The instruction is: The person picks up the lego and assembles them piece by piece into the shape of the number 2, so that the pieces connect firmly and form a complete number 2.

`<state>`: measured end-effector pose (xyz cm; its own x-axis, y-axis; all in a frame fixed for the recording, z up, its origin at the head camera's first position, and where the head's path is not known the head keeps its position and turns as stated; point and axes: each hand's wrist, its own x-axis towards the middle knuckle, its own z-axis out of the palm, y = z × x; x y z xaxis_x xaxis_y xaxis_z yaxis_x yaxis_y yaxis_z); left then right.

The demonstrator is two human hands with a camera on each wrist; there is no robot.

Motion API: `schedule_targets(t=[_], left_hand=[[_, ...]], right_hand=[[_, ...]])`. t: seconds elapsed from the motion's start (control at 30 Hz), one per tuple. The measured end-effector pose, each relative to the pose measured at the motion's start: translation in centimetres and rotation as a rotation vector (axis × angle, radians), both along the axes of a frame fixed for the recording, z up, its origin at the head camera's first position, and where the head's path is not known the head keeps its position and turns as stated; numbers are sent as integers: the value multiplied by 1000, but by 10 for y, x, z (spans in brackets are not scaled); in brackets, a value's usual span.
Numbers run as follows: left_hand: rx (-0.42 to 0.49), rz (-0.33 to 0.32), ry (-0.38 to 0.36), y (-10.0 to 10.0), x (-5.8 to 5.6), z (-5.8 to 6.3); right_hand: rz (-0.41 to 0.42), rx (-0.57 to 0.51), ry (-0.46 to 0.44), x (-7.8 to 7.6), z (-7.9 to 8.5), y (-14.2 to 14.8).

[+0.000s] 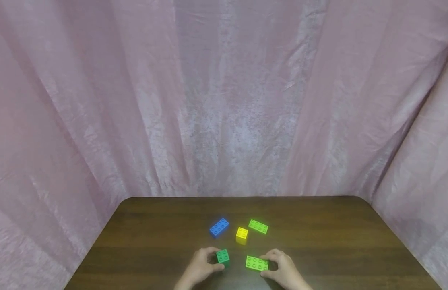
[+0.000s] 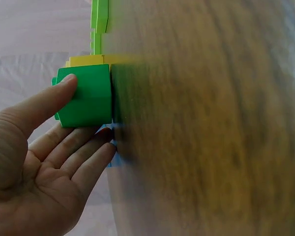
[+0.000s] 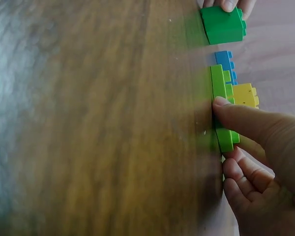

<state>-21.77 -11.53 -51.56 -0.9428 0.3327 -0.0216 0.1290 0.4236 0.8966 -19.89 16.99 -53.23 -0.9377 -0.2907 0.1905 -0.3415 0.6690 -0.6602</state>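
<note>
My left hand grips a dark green two-by-two toy brick between thumb and fingers, studs up. In the left wrist view the thumb presses the near side of that green brick, low at the table. To the right, my right hand pinches a flat lime green two-by-four brick by its right end. The right wrist view shows the thumb on the long side of this lime brick, close to the wood. A short gap separates the two held bricks.
Behind the hands stands a yellow two-by-two brick. A flat blue two-by-four brick lies back left of it, and a second flat lime brick back right. The brown wooden table ends at a pink curtain.
</note>
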Motion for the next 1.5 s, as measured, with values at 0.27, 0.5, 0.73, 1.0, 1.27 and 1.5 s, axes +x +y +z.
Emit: schedule_targets(t=[0.27,0.5,0.73,1.0,1.27,1.5], left_hand=[[31,28,-8,4,2,7],[54,29,-10,9,4,13],[95,3,11,12,9,22],[131,-65,6,16,16,28],[100,-108,-6,21,23,31],[112,-135,-50,24,30,30]], right_hand=[[0,-20,5,1,-1,-1],[17,-31,-9,-1,0,0],[70,-50,-51,1,7,-7],[185,-128,-200,6,16,-24],[255,-148,-240,14,18,-35],[236,-137,-296,18,17,-41]])
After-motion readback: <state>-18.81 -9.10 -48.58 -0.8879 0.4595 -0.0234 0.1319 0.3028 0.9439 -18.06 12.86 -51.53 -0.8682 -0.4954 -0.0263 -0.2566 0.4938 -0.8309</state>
